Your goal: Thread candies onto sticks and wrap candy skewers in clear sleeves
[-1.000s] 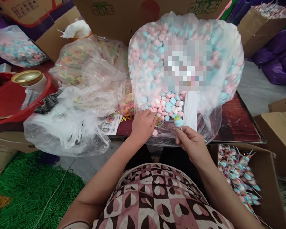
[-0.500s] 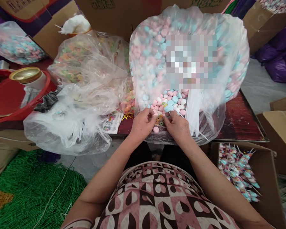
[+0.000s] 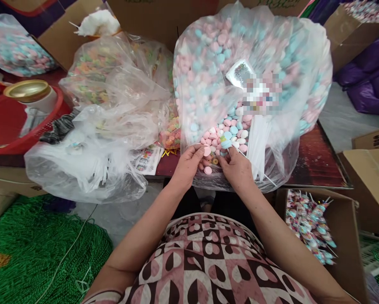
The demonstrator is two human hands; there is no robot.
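Note:
My left hand [image 3: 187,167] is closed, pinching a pink candy [image 3: 207,151] between thumb and fingertips. Close by on the right, my right hand [image 3: 238,169] grips a thin white stick, with blue candies [image 3: 226,140] and a small green piece at its upper end. Both hands are over the mouth of a large clear bag [image 3: 189,101] full of pink, blue and white candies. A single pink candy [image 3: 207,170] lies between the hands, near small ring-shaped gummies [image 3: 215,161]. White sticks [image 3: 258,145] lie in a bundle right of my right hand.
Left of the big bag are a clear bag of colourful gummies [image 3: 97,67] and a plastic bag of white sticks [image 3: 91,173]. A red basket [image 3: 58,112] holds a gold-lidded jar [image 3: 28,90]. Wrapped candy sticks [image 3: 308,226] fill part of a cardboard box [image 3: 344,236] below right.
A pink candy now shows clearly in my left fingertips. My right hand keeps its grip on the stick, and the view has shifted slightly.

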